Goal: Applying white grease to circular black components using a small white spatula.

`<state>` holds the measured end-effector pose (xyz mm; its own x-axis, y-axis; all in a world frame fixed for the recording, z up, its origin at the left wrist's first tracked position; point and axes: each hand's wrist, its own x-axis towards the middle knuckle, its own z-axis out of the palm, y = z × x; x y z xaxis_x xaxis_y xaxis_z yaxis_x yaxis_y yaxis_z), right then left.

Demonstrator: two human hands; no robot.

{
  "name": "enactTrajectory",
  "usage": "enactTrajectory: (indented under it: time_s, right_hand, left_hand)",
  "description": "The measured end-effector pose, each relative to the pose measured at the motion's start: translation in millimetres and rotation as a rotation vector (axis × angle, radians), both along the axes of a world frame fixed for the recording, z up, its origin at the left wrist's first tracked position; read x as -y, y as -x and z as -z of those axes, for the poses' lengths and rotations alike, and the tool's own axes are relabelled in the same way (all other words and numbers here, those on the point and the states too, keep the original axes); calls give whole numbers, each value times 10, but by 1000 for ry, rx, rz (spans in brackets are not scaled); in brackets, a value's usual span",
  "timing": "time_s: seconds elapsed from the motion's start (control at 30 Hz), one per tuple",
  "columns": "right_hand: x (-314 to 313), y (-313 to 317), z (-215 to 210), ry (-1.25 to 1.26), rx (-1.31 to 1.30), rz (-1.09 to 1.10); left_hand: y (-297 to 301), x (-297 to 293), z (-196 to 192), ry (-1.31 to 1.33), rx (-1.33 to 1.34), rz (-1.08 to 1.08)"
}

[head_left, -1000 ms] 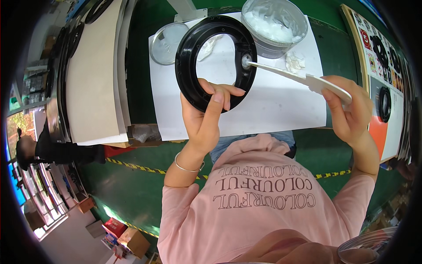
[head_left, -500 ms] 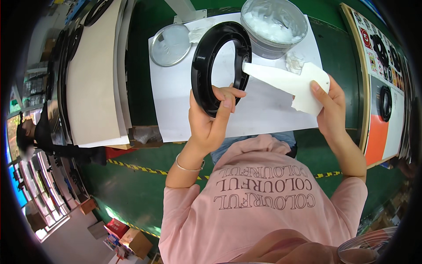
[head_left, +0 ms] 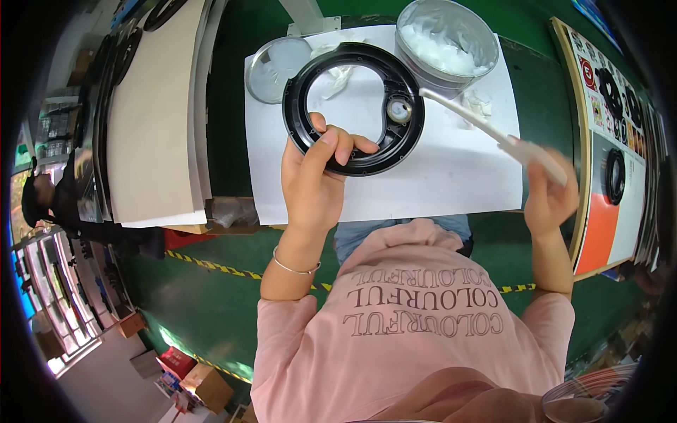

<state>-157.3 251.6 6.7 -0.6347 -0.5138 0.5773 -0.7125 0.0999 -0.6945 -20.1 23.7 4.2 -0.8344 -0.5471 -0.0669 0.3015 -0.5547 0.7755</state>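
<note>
My left grip holds a shiny black ring, and my right grip a flat white scraper.

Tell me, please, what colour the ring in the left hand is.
The ring is black; the head view shows it best.

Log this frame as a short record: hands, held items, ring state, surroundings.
left hand: grips black ring at its lower part
right hand: holds white spatula, seen nearly edge-on
spatula tip: at ring's right edge; contact unclear
ring recess: right side, whitish inside
upper right: tub, white paste inside
upper left: round clear lid
under lid: white sheet
</note>
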Motion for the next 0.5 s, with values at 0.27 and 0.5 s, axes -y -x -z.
enactTrajectory:
  time_s: [0.27,0.5]
  right_hand:
    - [91,31,-308,-255,-705,-284]
    - [72,55,-375,-320,-766,-307]
  left_hand:
    - [-6,36,-22,-127,-10,89]
    - [-5,55,-19,-135,-18,101]
